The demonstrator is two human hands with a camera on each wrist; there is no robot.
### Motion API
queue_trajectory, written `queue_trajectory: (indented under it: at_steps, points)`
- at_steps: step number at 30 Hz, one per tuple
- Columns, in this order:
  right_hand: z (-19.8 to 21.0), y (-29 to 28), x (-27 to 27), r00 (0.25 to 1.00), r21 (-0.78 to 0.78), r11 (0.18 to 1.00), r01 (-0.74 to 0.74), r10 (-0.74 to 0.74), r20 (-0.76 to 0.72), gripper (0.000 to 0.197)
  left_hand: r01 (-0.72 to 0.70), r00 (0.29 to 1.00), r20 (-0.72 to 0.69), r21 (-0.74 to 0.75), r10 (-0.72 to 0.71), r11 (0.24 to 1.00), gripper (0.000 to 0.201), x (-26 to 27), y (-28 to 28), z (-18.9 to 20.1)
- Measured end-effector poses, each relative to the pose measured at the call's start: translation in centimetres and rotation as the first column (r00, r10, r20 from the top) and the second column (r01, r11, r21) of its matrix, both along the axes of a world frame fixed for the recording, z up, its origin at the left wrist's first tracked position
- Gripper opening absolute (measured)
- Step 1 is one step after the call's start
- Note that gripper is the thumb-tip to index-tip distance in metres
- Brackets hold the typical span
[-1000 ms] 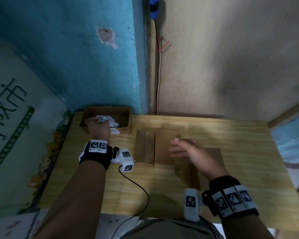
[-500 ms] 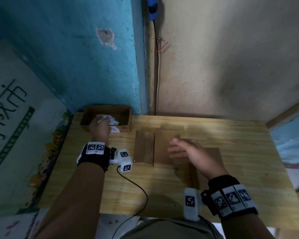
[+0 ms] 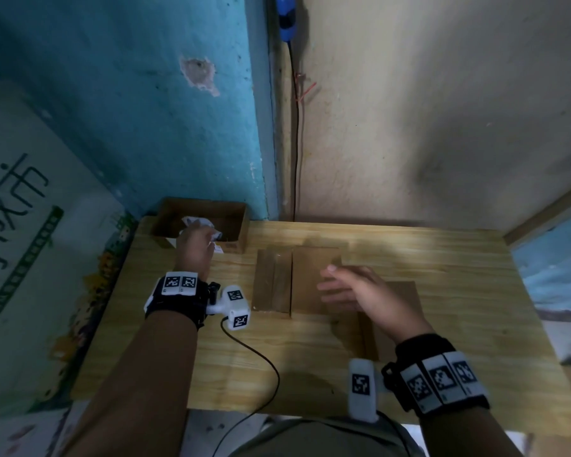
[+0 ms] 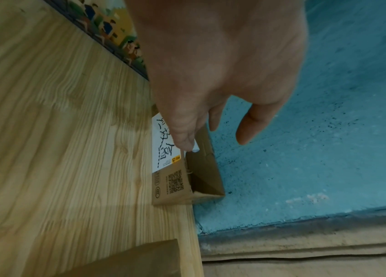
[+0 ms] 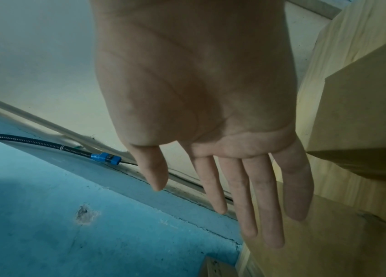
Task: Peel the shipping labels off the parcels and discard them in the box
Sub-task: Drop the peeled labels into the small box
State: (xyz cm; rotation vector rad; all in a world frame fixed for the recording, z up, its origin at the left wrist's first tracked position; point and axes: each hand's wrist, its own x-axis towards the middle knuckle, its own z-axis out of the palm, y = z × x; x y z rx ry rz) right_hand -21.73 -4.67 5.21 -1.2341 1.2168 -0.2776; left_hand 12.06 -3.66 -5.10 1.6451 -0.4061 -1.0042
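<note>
An open cardboard box (image 3: 238,222) stands at the table's far left corner, with crumpled white labels (image 3: 197,222) inside. My left hand (image 3: 198,240) hovers at the box's front wall. In the left wrist view the left hand (image 4: 213,142) hangs with thumb and fingers apart, holding nothing, above the box (image 4: 175,185), whose side bears a handwritten white sticker (image 4: 163,144). Flat brown parcels (image 3: 274,282) lie side by side mid-table. My right hand (image 3: 327,280) hovers over them with straight fingers (image 5: 268,206), holding nothing.
The wooden table (image 3: 442,258) stands against a blue and beige wall. Another brown parcel (image 3: 402,295) lies under my right forearm. A black cable (image 3: 254,354) trails from my left wrist across the table's front. A printed board (image 3: 30,225) leans at the left.
My left hand has shifted slightly at the box's front edge, and the crumpled label stays in the box. The right hand has hardly moved.
</note>
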Motion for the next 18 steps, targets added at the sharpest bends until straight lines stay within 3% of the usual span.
queue_trajectory:
  at_steps: [2,5,7,9,13,18]
  points:
    - [-0.2,0.0,-0.3,1.0,0.002,1.0,0.002,-0.002,-0.001,0.042,0.0,0.997,0.082,-0.034,0.002,0.999,0.026,-1.1,0.0,1.7]
    - [-0.1,0.1,-0.6,1.0,0.006,1.0,0.014,-0.014,-0.005,0.035,-0.132,0.989,-0.072,-0.024,0.13,0.991,0.045,-2.2,-0.4,3.1]
    - [0.0,0.0,-0.6,1.0,0.015,1.0,0.023,-0.023,-0.005,0.035,-0.106,0.993,-0.051,-0.025,0.104,0.994,0.052,-2.4,-0.4,3.3]
    - [0.0,-0.1,-0.7,0.999,0.015,0.999,0.034,-0.034,0.0,0.038,-0.087,0.991,-0.108,-0.044,0.082,0.995,0.047,-2.7,-0.3,3.6]
    - [0.4,0.0,-0.6,0.999,0.001,0.999,0.041,-0.041,0.015,0.041,-0.201,0.967,-0.182,-0.115,0.179,0.973,0.021,-3.5,-0.2,5.3]
    - [0.8,0.2,-0.7,1.0,-0.03,0.999,0.022,-0.021,0.019,0.04,-0.161,0.964,-0.236,-0.161,0.12,0.974,0.022,-4.6,-0.2,6.7]
